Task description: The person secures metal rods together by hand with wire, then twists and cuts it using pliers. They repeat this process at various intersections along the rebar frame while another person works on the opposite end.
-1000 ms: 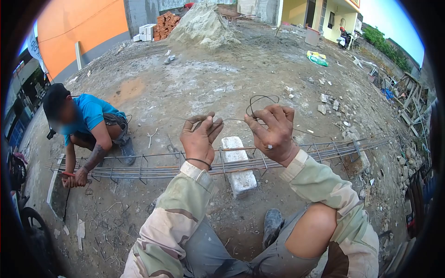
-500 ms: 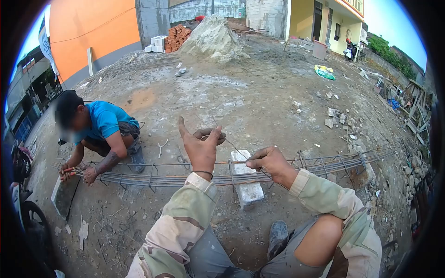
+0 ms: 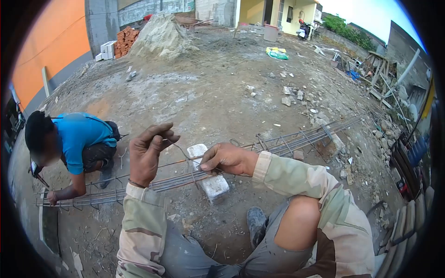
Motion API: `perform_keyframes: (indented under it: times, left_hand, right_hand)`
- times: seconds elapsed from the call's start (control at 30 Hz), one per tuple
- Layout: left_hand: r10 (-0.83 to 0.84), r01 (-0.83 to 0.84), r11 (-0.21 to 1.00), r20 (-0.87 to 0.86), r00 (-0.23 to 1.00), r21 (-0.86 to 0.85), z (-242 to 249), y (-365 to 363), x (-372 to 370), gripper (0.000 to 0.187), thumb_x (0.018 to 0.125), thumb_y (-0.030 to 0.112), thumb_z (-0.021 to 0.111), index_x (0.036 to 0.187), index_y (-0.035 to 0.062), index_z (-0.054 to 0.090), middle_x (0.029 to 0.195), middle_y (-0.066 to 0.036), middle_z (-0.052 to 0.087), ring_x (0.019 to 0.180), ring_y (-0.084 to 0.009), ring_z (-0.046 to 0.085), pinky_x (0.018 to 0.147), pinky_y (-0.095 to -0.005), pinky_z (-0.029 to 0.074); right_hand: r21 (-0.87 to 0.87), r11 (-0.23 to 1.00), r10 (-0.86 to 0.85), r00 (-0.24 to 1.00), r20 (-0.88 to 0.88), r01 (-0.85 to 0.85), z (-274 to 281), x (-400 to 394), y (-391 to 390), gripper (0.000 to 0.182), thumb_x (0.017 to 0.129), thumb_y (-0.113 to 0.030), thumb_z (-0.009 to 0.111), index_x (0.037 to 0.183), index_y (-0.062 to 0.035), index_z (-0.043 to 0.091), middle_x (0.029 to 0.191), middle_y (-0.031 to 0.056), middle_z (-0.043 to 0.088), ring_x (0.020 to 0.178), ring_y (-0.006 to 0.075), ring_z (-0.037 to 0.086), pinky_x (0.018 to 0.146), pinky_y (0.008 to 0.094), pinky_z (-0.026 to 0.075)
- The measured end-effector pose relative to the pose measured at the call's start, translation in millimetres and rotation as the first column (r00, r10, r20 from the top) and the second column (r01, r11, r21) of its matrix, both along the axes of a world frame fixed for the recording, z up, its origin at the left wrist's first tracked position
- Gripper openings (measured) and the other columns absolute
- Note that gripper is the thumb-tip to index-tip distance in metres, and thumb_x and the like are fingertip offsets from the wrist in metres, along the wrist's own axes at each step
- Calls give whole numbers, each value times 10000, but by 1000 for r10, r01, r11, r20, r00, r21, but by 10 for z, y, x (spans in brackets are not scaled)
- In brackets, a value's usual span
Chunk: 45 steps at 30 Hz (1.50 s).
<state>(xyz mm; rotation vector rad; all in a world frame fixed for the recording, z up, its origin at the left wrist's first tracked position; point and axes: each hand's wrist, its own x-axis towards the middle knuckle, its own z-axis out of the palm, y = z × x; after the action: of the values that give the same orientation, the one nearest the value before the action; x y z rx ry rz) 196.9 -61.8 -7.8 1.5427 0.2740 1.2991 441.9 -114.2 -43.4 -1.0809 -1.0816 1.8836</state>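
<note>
A big pile of sand [image 3: 162, 39] sits by a stack of red bricks [image 3: 125, 41], with white blocks [image 3: 107, 50] beside them. There is an orange wall [image 3: 51, 41], a yellow house [image 3: 255, 14] and a motorbike [image 3: 303, 30]. A bag [image 3: 277, 53] lies on the dirt [image 3: 204, 92]

Rebar cage [image 3: 167, 184] on block [image 3: 215, 186], person [image 3: 85, 139] at its left end, sand pile [image 3: 162, 39] behind, bricks [image 3: 125, 41] beside pile

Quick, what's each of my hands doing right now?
Left hand: pinching a thin dark wire between its fingers.
Right hand: fingers closed, at that wire near the rusty steel bars.
</note>
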Motion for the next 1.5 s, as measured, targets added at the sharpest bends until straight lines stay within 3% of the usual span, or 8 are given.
perform_keyframes:
  times: [0.33,0.47,0.67,0.83,1.0,1.23,1.4,1.5]
  left_hand:
    - [543,-537,839,73,837,-82,-137,-42,251,658,926,69,714,1496,-5,395,864,-60,670,740,-132,657,706,-280,577]
    - [398,-92,621,212,893,-778,-377,300,184,393,910,93,746,1252,-31,600,965,-92,695,799,-187,697,782,-299,595]
    - [570,-496,661,-52,820,-563,-533,354,222,193,895,54,740,1063,-16,676,1018,-76,711,871,-172,691,790,-277,588]
    - [668,-632,709,11,744,-313,-479,267,362,296,947,51,673,1239,2,662,1050,-72,703,934,-141,670,814,-284,577]
    - [52,15,948,202,978,-317,-212,138,107,368,1013,97,597,1376,37,574,982,-27,655,954,-96,633,868,-265,546]
    - [529,-479,807,62,847,-345,-298,146,197,532,924,68,720,1404,-14,505,901,-29,684,790,-134,682,731,-241,574]
    - [445,24,356,193,875,-934,-622,514,156,221,899,97,748,1070,-15,664,1020,-93,723,992,-209,702,859,-313,615]
    - [398,-38,582,243,885,-813,-781,601,144,181,913,78,718,1054,-22,664,1003,-105,720,953,-214,709,835,-302,618]
  right_hand:
    - [379,922,-175,957,231,77,15,-5,-21,129,751,-51,802,833,34,751,731,139,716,673,217,685,620,353,525]
    - [818,574,-658,581,479,-25,-18,19,18,144,701,-143,760,784,-26,764,759,175,712,683,321,681,681,455,511]
    - [887,127,-876,369,310,-444,31,19,-86,112,766,-121,602,736,-80,702,752,122,589,821,325,602,806,473,423]
    - [903,302,-788,453,417,-307,25,-14,-53,102,773,-113,660,791,-55,741,717,162,650,711,319,633,694,452,471]
    - [408,892,-326,900,287,193,34,182,12,111,748,-19,792,842,26,755,714,122,707,593,206,640,564,325,497]
    - [320,939,-209,947,244,125,-84,153,-54,118,733,-30,818,824,13,756,704,131,705,584,193,636,552,317,494]
    - [869,92,-933,263,245,-487,128,193,-102,87,751,-119,656,716,-73,721,771,124,637,780,287,608,744,430,456]
    - [768,-50,-963,235,133,-638,242,148,-121,109,740,-159,628,662,-101,676,796,92,592,859,270,577,805,422,414]
